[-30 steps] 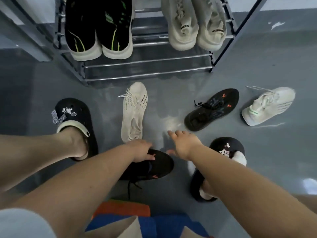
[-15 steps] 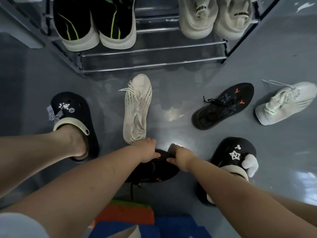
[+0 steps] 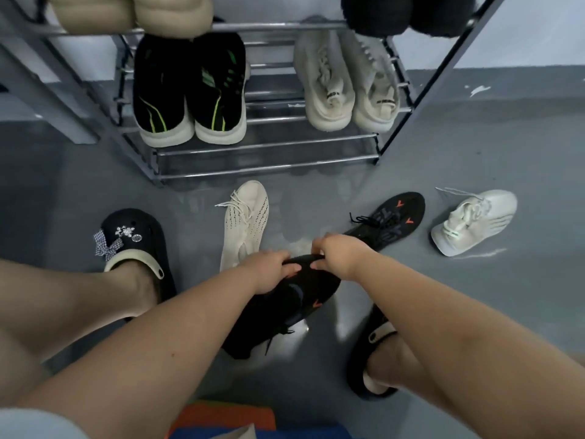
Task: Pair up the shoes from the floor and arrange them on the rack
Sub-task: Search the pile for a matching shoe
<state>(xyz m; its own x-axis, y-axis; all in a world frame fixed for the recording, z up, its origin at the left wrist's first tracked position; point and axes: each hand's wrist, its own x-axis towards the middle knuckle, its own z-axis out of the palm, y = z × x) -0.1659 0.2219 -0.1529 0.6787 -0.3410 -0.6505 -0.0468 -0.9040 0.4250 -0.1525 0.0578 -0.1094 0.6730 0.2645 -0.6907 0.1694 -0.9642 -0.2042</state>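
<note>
Since a second ago the right hand [image 3: 340, 253] has come in from hovering open and now grips the toe end of the black sneaker [image 3: 285, 307] at centre frame; the left hand [image 3: 269, 272] has its fingers [image 3: 292, 268] curled over the same shoe's upper. With both hands grasping it, the shoe looks about to be lifted, probably toward its mate.

On the floor [image 3: 506, 137] I count four loose shoes: this black one, a matching black sneaker with orange marks [image 3: 391, 221] at right of centre, a cream knit sneaker [image 3: 245, 221] at centre, and a pale sneaker [image 3: 473, 221] at far right. The rack [image 3: 269, 145], across the top of the frame, holds one black-and-green pair [image 3: 190, 90] and one beige pair [image 3: 348, 80] on its lower shelf
</note>
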